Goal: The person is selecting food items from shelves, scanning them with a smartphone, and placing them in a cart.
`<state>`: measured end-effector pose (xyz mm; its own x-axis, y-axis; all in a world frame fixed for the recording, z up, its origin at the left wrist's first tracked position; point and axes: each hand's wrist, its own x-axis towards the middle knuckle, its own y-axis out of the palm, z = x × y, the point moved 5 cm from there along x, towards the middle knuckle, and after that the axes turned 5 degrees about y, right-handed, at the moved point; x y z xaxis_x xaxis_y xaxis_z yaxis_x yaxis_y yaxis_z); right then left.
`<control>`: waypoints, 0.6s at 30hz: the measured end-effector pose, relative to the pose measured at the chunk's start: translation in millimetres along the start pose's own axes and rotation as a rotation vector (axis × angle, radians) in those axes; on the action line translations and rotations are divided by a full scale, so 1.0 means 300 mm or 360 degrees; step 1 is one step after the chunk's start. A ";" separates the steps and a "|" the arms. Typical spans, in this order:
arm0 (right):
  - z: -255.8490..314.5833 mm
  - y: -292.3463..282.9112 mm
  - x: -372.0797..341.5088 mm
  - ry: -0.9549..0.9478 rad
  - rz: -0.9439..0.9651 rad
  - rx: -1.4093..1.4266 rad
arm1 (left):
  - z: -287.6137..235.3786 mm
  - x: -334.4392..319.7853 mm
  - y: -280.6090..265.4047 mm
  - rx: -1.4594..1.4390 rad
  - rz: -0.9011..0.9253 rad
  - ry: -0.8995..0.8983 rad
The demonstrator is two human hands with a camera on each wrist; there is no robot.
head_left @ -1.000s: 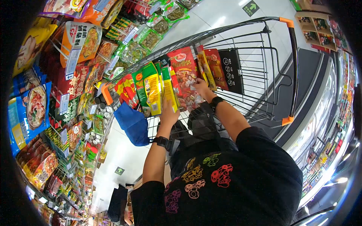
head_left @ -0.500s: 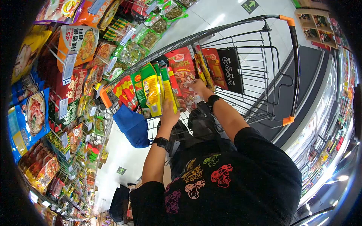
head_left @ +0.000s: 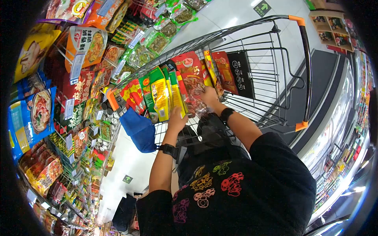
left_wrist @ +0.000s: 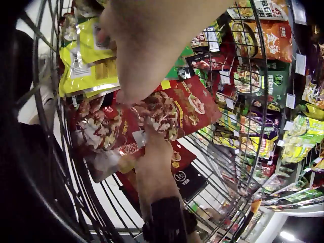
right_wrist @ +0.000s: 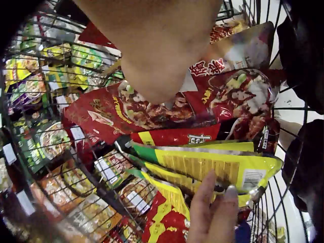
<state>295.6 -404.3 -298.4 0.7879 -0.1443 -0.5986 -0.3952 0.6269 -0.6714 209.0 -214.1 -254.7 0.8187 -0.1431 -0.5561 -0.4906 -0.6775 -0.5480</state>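
Several upright packets stand in a wire shopping cart [head_left: 271, 63]. My left hand [head_left: 178, 119] grips the lower part of yellow-and-green packets [head_left: 159, 92], with two fingertips [right_wrist: 205, 197] lying against a yellow face in the right wrist view. Beside them leans a large red food pouch [head_left: 189, 65] with a picture of a dish. At its lower right edge, my right hand [head_left: 210, 98] holds this pouch. A narrow yellow packet [head_left: 210, 65] and a dark red packet [head_left: 224, 69] stand just right of that hand.
Red-and-yellow packets [head_left: 133, 96] fill the cart's left end, and a blue cloth [head_left: 138, 129] hangs there. A black panel [head_left: 243, 74] is on the right. Shelves of hanging pouches [head_left: 84, 47] line the left; a chiller case [head_left: 330, 102] runs along the right.
The red pouch and my right hand have shifted slightly. The narrow yellow packet beside that hand now leans differently. My left hand stays on the yellow-and-green packets.
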 end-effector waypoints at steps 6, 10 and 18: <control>-0.011 -0.221 -0.103 -0.0211 -0.0131 0.0298 | 0.026 0.019 0.000 -0.0479 0.0142 -0.0167; -0.053 -0.320 -0.141 -0.0172 -0.0119 0.0660 | -0.045 0.027 -0.038 -0.1108 0.0375 -0.0288; 0.134 -0.560 -0.362 -0.0762 0.0140 0.0772 | -0.176 0.015 -0.183 -0.1414 0.0348 -0.0099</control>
<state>295.3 -463.0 -103.0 0.9286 0.2069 -0.3080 -0.2990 0.9088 -0.2910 255.6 -215.7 -194.0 0.7043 -0.3119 -0.6377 -0.2019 -0.9492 0.2413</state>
